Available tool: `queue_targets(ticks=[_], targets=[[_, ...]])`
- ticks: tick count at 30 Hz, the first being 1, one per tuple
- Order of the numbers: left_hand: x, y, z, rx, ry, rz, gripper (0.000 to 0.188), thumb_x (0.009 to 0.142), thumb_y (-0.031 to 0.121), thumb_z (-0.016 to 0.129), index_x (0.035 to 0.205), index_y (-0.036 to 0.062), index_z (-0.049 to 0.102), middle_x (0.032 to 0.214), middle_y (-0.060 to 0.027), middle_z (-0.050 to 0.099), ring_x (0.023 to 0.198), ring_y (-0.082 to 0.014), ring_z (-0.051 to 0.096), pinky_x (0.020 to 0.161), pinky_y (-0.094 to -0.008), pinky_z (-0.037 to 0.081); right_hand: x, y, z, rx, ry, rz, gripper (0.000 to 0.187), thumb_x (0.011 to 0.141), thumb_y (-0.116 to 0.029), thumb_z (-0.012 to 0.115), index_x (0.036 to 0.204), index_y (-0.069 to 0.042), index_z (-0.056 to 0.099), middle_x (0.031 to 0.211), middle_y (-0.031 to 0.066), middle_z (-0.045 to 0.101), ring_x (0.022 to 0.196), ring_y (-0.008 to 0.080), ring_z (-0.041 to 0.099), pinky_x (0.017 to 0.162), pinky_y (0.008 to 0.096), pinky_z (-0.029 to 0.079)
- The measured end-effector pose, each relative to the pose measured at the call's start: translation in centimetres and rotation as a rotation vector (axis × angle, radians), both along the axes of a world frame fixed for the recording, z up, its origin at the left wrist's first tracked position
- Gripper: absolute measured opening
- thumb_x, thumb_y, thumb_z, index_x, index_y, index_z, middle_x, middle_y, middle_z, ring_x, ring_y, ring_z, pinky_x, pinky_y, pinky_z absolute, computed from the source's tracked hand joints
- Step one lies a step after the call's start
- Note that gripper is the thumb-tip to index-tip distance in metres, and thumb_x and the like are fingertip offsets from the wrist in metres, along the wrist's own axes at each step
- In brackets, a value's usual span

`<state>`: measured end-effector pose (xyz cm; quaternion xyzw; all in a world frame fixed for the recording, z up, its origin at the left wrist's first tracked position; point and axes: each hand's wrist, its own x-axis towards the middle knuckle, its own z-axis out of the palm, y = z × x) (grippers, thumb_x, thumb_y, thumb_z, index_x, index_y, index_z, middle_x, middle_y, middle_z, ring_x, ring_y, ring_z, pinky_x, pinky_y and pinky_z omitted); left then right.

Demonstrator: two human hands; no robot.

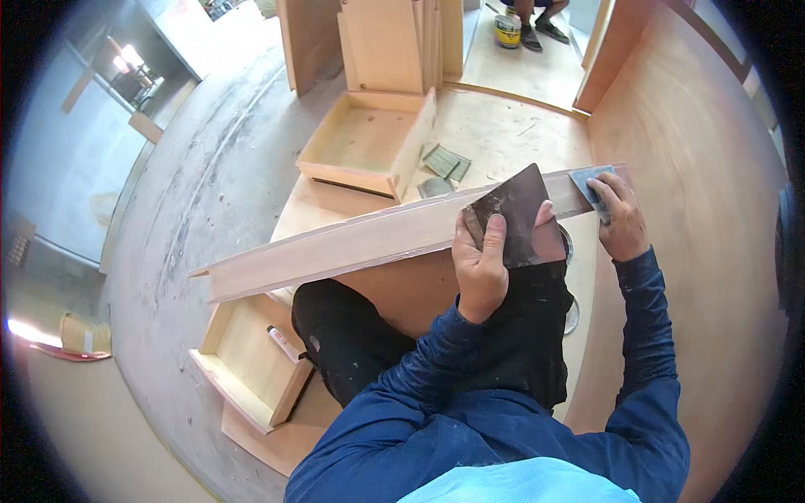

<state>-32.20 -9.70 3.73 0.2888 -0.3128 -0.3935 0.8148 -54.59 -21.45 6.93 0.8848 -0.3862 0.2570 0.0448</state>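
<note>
A long, pale wooden board [335, 256] with a raised edge lies slantwise across my lap, from lower left to upper right. My left hand [484, 270] grips a flat dark brown plate [513, 210] over the board, thumb on its face. On the plate's right side is a pinkish dab [545, 215] that looks like putty. At the board's right end, my right hand [622, 220] is closed on a thin grey-blue spreader [589, 183] that lies against the wood. Whether its edge presses on the surface I cannot tell.
An open wooden drawer [360, 134] stands ahead, beside several greenish-grey flat pieces [447, 162]. Another drawer [243, 352] sits at my left, a marker [283, 344] on its edge. A wooden panel [671, 251] rises on the right. Far ahead, a person's feet [532, 38] are near a bucket [507, 32].
</note>
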Motion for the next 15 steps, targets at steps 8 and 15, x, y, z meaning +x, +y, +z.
queue_targets(ticks=[8, 15], targets=[[-1.0, -1.1, 0.5, 0.099, 0.36, -0.069, 0.03, 0.099, 0.007, 0.052, 0.127, -0.0026, 0.048, 0.119, -0.0115, 0.059, 0.109, -0.0181, 0.057, 0.098, -0.0318, 0.045, 1.0, 5.1, 3.6, 0.152, -0.214, 0.095, 0.049, 0.072, 0.016, 0.05, 0.117, 0.0, 0.06, 0.124, 0.0212, 0.058, 0.115, 0.0404, 0.056, 0.098, 0.0419, 0.046], [-1.5, -0.3, 0.4, 0.172, 0.462, -0.308, 0.038, 0.096, 0.011, 0.057, 0.131, 0.0035, 0.044, 0.121, -0.0133, 0.059, 0.107, -0.0231, 0.062, 0.084, -0.0383, 0.057, 5.1, 10.3, 2.5, 0.075, -0.238, 0.442, 0.052, 0.084, 0.01, 0.052, 0.131, -0.014, 0.05, 0.138, 0.0197, 0.048, 0.131, 0.0407, 0.046, 0.106, 0.0514, 0.041]])
